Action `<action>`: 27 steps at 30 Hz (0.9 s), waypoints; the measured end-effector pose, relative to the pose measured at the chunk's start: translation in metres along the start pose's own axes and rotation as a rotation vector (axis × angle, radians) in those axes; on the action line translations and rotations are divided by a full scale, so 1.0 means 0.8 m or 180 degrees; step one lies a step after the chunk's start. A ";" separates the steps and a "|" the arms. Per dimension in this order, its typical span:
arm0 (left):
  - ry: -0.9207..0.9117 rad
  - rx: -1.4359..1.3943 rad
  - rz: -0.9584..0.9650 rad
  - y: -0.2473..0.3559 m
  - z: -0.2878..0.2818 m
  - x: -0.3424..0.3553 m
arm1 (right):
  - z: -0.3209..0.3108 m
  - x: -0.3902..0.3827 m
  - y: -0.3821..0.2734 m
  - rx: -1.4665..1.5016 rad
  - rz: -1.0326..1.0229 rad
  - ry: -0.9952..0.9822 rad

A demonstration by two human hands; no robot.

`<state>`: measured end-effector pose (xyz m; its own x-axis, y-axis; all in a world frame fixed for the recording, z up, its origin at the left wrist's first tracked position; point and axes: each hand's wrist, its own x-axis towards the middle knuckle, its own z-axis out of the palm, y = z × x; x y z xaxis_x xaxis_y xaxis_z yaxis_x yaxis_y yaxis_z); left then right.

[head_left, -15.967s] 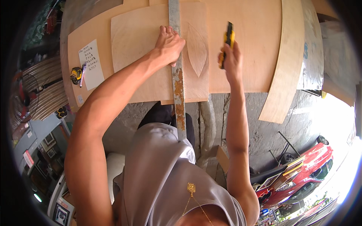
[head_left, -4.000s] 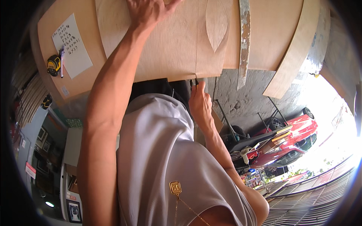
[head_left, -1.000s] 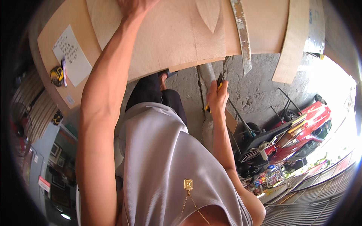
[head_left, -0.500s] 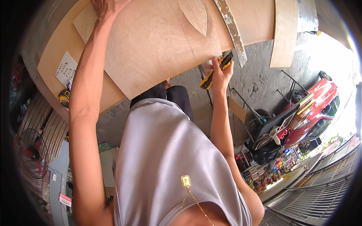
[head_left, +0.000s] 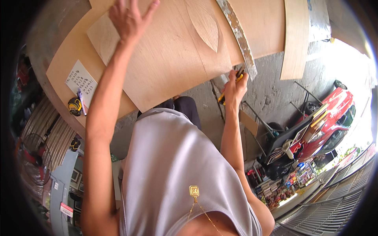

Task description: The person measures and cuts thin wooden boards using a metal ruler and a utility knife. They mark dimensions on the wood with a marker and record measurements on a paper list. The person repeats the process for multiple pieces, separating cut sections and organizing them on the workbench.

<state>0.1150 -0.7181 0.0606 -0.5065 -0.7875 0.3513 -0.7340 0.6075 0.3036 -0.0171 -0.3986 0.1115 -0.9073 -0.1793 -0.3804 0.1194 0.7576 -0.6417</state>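
Observation:
A pale plywood sheet (head_left: pixel 157 55) with a pointed leaf shape (head_left: pixel 204 27) and a thin line on it lies over larger boards. My left hand (head_left: pixel 130 21) rests on its upper left part, fingers spread. At the sheet's front right corner, my right hand (head_left: pixel 235 87) grips a yellow-and-black utility knife (head_left: pixel 238 74). A long, stained metal straightedge (head_left: pixel 240 37) lies just to the right. On the left board sit a white note sheet (head_left: pixel 73 73), a pen (head_left: pixel 82 103) and a tape measure (head_left: pixel 74 106).
A pale plywood strip (head_left: pixel 293 47) hangs over the front edge at right. Below are a concrete floor (head_left: pixel 267 106), my legs and a folding metal frame. A red car (head_left: pixel 332 118) stands at right; a fan (head_left: pixel 34 159) and corrugated sheets (head_left: pixel 41 129) at left.
The straightedge moved from mid-sheet to the right. My right hand came down to the front edge with the knife. Lately the plywood sheet became angled and my left hand spread its fingers.

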 end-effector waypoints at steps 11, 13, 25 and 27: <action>-0.0236 0.0159 0.0153 0.051 0.004 -0.048 | 0.163 0.096 -0.241 -0.0830 -0.2473 -0.1421; -0.0316 0.0066 0.0075 0.050 0.000 -0.047 | 0.205 0.111 -0.259 -0.1119 -0.2603 -0.1425; -0.0537 -0.0065 -0.0252 0.053 0.001 -0.047 | 0.227 0.114 -0.292 -0.1584 -0.2307 -0.1922; -0.0541 -0.0078 -0.0275 0.052 0.003 -0.047 | 0.224 0.112 -0.294 -0.1422 -0.2481 -0.1936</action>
<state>0.1025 -0.6632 0.0581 -0.5126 -0.8418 0.1689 -0.7679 0.5375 0.3483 -0.0542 -0.7057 0.1089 -0.3034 -0.8980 -0.3186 -0.6725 0.4387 -0.5960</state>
